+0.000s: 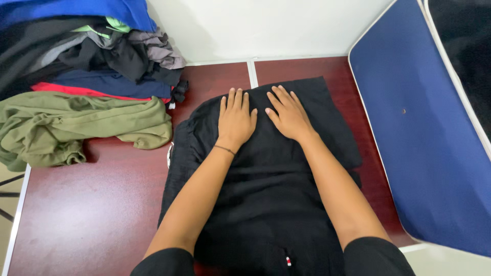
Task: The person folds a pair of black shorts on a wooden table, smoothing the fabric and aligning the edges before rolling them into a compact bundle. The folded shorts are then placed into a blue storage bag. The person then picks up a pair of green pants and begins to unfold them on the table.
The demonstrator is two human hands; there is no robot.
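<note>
On the dark red counter (92, 214), both hands lie flat on a folded black garment (266, 199).

Left hand (236, 120) and right hand (289, 115) rest side by side near the garment's far edge, palms down, fingers spread and open, gripping nothing; that flat pressure looks meant to keep the cloth smooth and the fold in place; the garment lies at the counter's middle, running from the person's body toward the white wall (266, 25); a thin dark band circles the left wrist; to the left sits a crumpled olive green garment (76, 128), and behind it a heap of clothes (102, 51) in blue, black, grey and red, apart from the black one; a blue padded panel (424, 133) with pale piping stands at the right.
</note>
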